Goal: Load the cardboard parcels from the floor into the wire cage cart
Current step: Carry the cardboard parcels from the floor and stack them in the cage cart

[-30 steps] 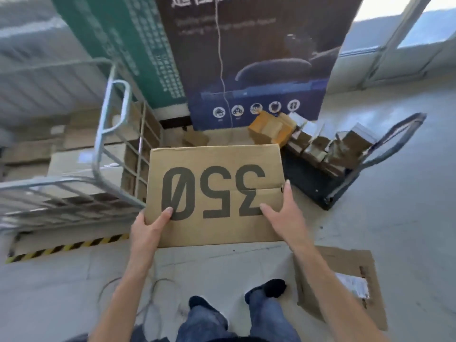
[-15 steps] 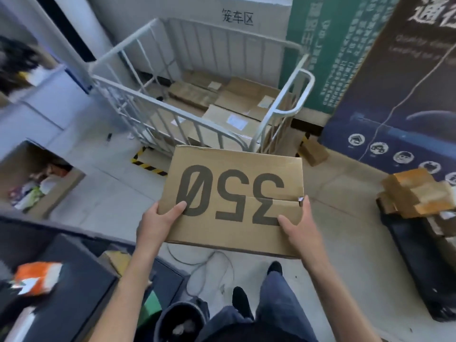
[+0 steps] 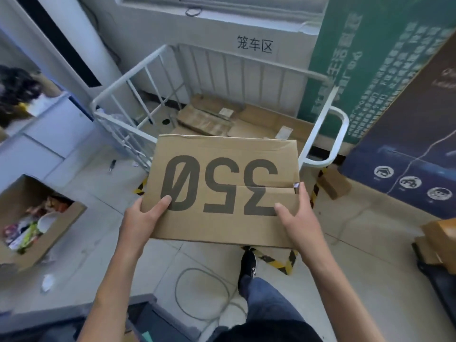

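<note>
Carrying step: the left hand (image 3: 140, 218) and right hand (image 3: 299, 225) grip the box (image 3: 222, 154) with their fingers; next, lift it into the cart (image 3: 342, 134) at 12 o'clock.

The person steps closer to the cage cart (image 3: 341, 134), which now fills the view at 12 o'clock; a second ago it sat off at 9 o'clock. The parcel (image 3: 222, 188) marked 350 now overlaps the cart's near rail instead of stopping short of it. A shoe (image 3: 248, 264) now stands at the hazard tape (image 3: 278, 261). The black trolley (image 3: 439, 280) slips to the 4 o'clock edge.
</note>
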The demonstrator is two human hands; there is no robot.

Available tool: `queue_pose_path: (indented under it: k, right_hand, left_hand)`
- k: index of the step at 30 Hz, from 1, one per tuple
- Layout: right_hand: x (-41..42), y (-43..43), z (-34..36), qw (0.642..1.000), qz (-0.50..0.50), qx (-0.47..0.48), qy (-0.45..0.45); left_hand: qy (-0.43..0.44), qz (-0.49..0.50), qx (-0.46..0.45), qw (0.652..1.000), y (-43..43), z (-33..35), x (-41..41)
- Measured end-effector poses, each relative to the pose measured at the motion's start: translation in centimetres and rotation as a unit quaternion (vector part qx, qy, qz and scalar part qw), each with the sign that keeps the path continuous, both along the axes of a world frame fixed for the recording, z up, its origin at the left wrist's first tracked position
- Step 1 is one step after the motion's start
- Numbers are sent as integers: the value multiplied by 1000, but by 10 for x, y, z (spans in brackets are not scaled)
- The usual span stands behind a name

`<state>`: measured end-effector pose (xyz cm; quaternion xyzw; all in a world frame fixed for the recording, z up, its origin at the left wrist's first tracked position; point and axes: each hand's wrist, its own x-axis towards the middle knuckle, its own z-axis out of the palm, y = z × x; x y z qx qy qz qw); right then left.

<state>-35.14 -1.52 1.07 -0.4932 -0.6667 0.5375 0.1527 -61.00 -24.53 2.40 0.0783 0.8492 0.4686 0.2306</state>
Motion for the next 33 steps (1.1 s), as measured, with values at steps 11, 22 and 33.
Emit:
queue_pose_path:
  k: [11,22,33]
  right_hand:
    - [-145,141,21,999,-31,19,2]
    - [-214,190,-107,961,-239,-80,-116]
    - [-243,149,-195,906,-233,-283,-212]
  left_hand:
    - [-3,-59,50,997,160,19,-152]
    - [-150,-292,-33,944,345,-116,-262]
    - [-242,-512,-307,765,336,-247,-265]
